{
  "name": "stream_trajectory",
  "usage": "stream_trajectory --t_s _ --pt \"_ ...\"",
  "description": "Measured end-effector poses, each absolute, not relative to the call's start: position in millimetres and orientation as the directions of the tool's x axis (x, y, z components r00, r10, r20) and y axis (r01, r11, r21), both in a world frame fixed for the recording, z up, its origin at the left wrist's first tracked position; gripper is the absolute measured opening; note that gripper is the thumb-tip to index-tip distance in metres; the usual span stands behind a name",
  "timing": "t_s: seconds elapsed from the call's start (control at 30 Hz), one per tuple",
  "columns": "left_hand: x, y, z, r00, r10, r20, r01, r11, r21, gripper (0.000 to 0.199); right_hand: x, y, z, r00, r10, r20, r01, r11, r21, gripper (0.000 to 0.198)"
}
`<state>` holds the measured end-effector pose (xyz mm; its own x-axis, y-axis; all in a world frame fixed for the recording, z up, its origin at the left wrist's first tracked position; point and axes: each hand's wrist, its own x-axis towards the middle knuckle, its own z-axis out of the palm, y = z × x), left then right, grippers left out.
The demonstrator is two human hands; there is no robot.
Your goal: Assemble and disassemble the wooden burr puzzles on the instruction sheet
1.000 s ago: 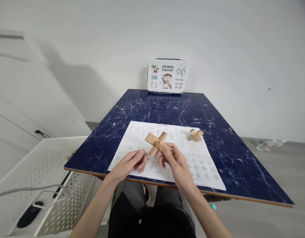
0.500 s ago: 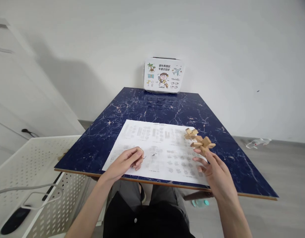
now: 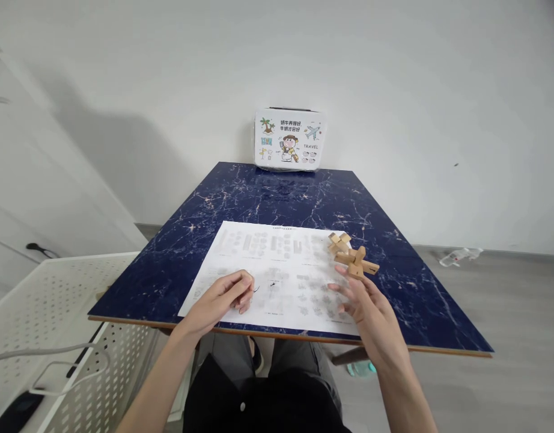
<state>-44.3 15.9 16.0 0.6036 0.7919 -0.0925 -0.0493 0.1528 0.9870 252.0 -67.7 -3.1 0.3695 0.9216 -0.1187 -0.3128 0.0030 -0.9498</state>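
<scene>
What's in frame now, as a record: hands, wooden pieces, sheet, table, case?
left hand: curled, over the printed sheet; inside of grip hidden
right hand: fingertips at the nearer wooden piece; firm hold unclear
nearer wooden piece: cross-shaped blocks
farther wooden piece: at the printed sheet's far right corner
printed sheet: flat on the table
table: dark blue, marbled
case: white, cartoon print, upright at the table's far edge

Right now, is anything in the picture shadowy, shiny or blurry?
In the head view, a soft shadow lies on the wall at left; same head view, the shiny table faintly mirrors the case; head view again, little drawings on the paper look pale and blurry.
</scene>
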Motion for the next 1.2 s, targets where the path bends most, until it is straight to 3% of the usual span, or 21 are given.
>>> stream_trajectory --t_s 0.2,0.33,0.57,0.77,1.2 --pt "-44 15 17 0.601 0.792 -0.105 -0.032 0.155 0.987 0.034 258 -69 -1 0.358 0.925 -0.131 -0.281 -0.028 -0.959 0.066" --pt "-44 16 16 0.599 0.795 -0.091 -0.044 0.146 0.988 0.033 256 -70 -5 0.301 0.948 -0.103 -0.223 -0.036 -0.974 0.049" --pt "-44 16 16 0.594 0.800 -0.084 -0.031 0.127 0.991 0.035 257 -51 -14 0.163 0.984 0.071 0.113 0.053 -0.992 0.039" --pt "-44 14 17 0.582 0.810 -0.070 -0.027 0.106 0.994 0.034 259 -47 -22 0.093 0.990 0.105 0.314 0.071 -0.947 0.037" --pt "-44 11 19 0.568 0.820 -0.062 0.022 0.061 0.998 0.036 255 -54 -18 0.103 0.983 0.153 0.407 0.099 -0.908 0.034"
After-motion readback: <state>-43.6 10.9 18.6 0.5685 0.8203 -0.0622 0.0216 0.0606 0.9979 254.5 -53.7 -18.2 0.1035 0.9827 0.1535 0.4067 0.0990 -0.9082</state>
